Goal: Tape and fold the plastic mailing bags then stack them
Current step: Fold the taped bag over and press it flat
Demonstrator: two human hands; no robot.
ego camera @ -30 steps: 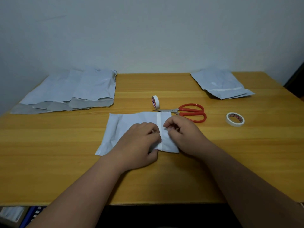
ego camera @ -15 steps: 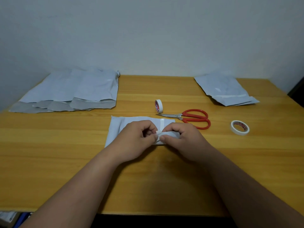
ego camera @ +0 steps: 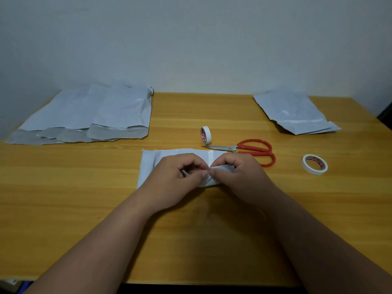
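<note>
Bag (ego camera: 152, 164) on the desk (ego camera: 84, 198), half-done: left hand (ego camera: 176, 179) and right hand (ego camera: 244, 177) both pinch its taped flap between them. Left pile (ego camera: 89, 115) looks unprocessed; right stack (ego camera: 297, 113) looks finished, so most remains.

I sit at a wooden worktop (ego camera: 63, 209) with a warm yellow-orange grain running side to side. Its far edge meets a plain pale wall (ego camera: 191, 43), bare and evenly lit, dimmer toward the left. At the far right a dark strip (ego camera: 386, 111) shows past the wall. Below the near edge it is dark.
</note>
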